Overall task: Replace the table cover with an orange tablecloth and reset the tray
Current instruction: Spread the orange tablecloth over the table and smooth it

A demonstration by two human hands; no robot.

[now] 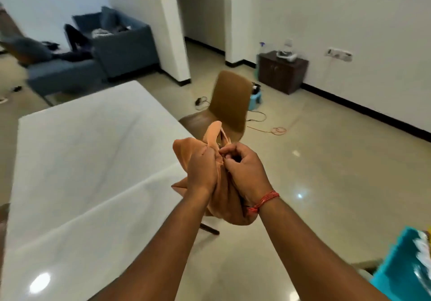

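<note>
The pale tiled floor [326, 172] fills the room from 12 to 5 o'clock, blurred by motion and dotted with glare. The white marble-look table [81, 160] takes the 9 o'clock side; its near end is cut off by the frame edge. A grey sofa [112, 51] sits at 11 o'clock, with dark clutter on it that I cannot make out. The brown chair [229, 104] stands at 12 o'clock just past the table corner, its seat partly hidden behind what I hold. A dark low cabinet [282, 72] is against the wall at 1 o'clock, and something teal [401, 268] is cut off at 4 o'clock.

The orange tablecloth [221, 198] hangs bunched at the centre, off the table's right edge, above the floor. My left hand [201, 170] grips its gathered top, fingers wrapped into the cloth. My right hand [245, 167] pinches a fold beside it, the two hands nearly touching. A red thread [265, 199] circles my right wrist.
</note>
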